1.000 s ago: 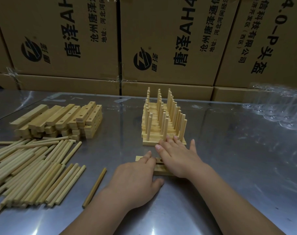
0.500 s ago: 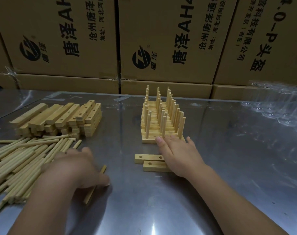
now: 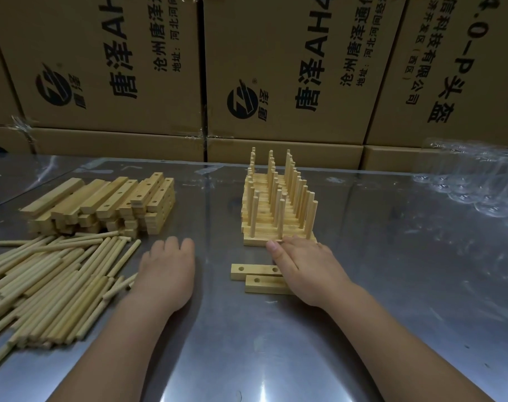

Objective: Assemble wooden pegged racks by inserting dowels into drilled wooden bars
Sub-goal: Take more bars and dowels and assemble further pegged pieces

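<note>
1. Just beyond the right hand, touching its fingertips, stand many finished racks.
2. Under that flat, pressing palm lie two unpegged bars.
3. The left hand rests at the edge of the dowels; its grasp is hidden.
4. Beyond it, a bar pile awaits.

Table top: bare metal, smooth and glossy, with mirror-like streaks of reflected light.
Dowels: pale wood, smooth, matt, no visible varnish.
Drilled bars: the same pale wood, matt, with flat, even faces.
Pegged racks: matt pale wood throughout.
Cartons: brown cardboard, matt, with black print.
Plastic sheet: clear, glossy, wrinkled.
</note>
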